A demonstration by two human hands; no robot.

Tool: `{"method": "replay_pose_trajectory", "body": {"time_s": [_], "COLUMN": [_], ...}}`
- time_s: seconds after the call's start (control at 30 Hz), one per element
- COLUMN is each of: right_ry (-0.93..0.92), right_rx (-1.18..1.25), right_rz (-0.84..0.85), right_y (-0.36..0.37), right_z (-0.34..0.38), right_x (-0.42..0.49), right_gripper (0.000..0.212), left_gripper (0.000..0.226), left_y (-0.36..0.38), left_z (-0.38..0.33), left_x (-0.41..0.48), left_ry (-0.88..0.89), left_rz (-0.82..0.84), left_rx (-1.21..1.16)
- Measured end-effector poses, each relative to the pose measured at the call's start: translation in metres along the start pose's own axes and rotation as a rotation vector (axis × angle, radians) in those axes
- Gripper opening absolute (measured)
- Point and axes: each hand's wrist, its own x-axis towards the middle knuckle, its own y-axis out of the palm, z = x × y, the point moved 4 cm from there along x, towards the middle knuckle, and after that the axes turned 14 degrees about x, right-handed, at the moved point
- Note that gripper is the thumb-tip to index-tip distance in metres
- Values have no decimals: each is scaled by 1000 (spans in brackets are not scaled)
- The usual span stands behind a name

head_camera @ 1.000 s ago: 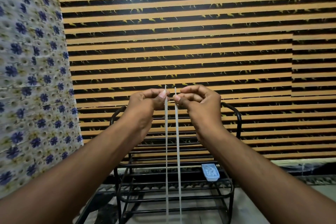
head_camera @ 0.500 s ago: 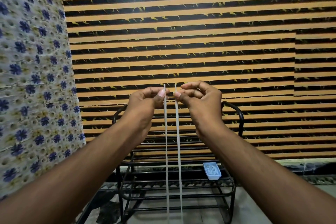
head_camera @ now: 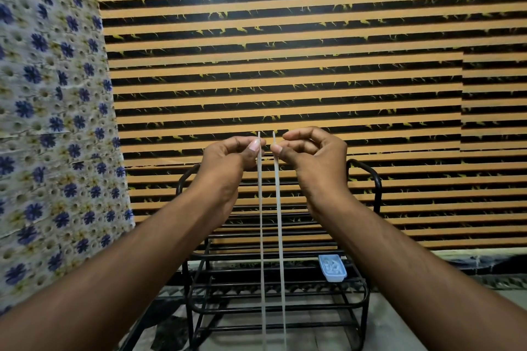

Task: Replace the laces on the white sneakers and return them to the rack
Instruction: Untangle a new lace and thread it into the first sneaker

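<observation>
Head view: hidden, cropped and unreadable parts

We lose the left lace strand (head_camera: pixel 261 236) and the right lace strand (head_camera: pixel 279 236) at the bottom edge, so we cannot tell whether they are one lace or two. The left hand (head_camera: pixel 228 159) hides its own fingertips behind the strand it pinches, and the right hand (head_camera: pixel 310 157) curls over its grip. Both forearms run out of frame. They cover much of the black rack (head_camera: pixel 379 191), whose feet are cropped. The contents of the small pale tray (head_camera: pixel 332 268) are too small to read. We cannot identify a dark shape (head_camera: pixel 168 330) on the floor, half behind the left forearm.
</observation>
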Motion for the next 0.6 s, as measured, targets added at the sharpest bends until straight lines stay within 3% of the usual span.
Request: {"method": "replay_pose_trajectory", "body": {"time_s": [0.6], "right_ry": [-16], "right_rx": [-23], "right_rz": [12], "right_y": [1], "right_z": [2], "right_x": [-3], "right_gripper": [25], "left_gripper": [13], "left_y": [0], "left_z": [0], "left_x": [-2], "left_ry": [23], "left_rz": [19], "left_rx": [14]}}
